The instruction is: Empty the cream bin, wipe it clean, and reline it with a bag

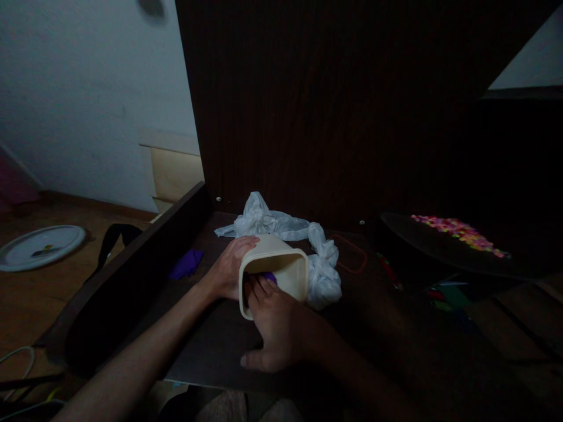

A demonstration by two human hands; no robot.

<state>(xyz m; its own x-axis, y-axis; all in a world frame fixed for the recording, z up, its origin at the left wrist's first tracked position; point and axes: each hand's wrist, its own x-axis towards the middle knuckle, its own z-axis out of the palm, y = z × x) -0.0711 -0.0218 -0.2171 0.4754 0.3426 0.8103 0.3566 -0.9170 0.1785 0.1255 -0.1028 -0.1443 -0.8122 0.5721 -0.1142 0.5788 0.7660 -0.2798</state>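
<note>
A cream plastic container [275,249] lies tilted on its side on the dark wooden surface, its mouth facing me. My left hand [233,266] grips it from the left, fingers over the top. The fingers of my right hand [277,319] reach inside the mouth, pressing a purple cloth [269,276] against the inner wall; the thumb sticks out below the rim. Most of this cloth is hidden by the fingers. Another purple piece of cloth [186,264] rests left of my left hand. Crumpled translucent plastic bags [324,272] lie behind and right of the container.
A dark raised side board [145,252] edges the surface at left, and a tall dark panel [308,117] stands behind. An orange-red rectangular outline [352,258] lies right of the bags. Small colourful pieces [457,231] lie on a dark round surface at right. A white round lid [41,246] is on the floor.
</note>
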